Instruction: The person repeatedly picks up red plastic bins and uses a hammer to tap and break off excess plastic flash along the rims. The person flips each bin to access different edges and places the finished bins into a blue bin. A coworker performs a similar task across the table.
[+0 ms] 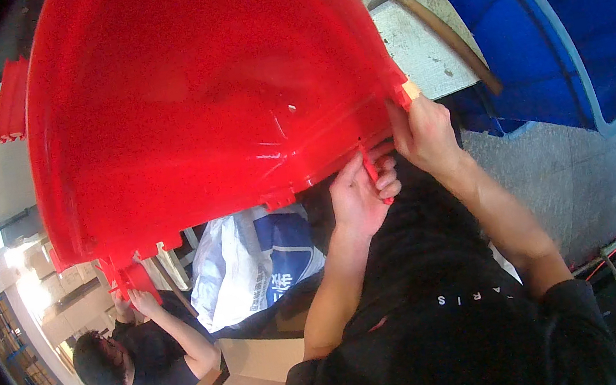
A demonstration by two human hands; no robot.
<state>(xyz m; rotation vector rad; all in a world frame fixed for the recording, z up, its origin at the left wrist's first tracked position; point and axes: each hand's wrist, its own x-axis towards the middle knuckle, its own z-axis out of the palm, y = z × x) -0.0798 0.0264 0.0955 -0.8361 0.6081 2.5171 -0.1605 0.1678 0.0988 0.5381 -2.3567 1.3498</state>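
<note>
A large glossy red plastic shell [207, 88], curved like a tub, fills the upper middle of the head view. My left hand [360, 197] is closed around a small slim red plastic piece [371, 170], just below the shell's near edge; one end of the piece is close to a small hole there. At the shell's right corner, my right hand [426, 132] grips the edge, fingers bent. A small yellowish patch [410, 90] shows beside its fingertips; I cannot make out what it is. Part of the right fingers is hidden behind the red edge.
A wooden-handled hammer [452, 42] lies on the white worktop [411, 28]. Big blue bins [537, 26] stand right. White-and-blue sacks [247, 264] and an open cardboard box [251, 374] are below. At left, a co-worker [150, 356] holds a red part [135, 278] by the shell.
</note>
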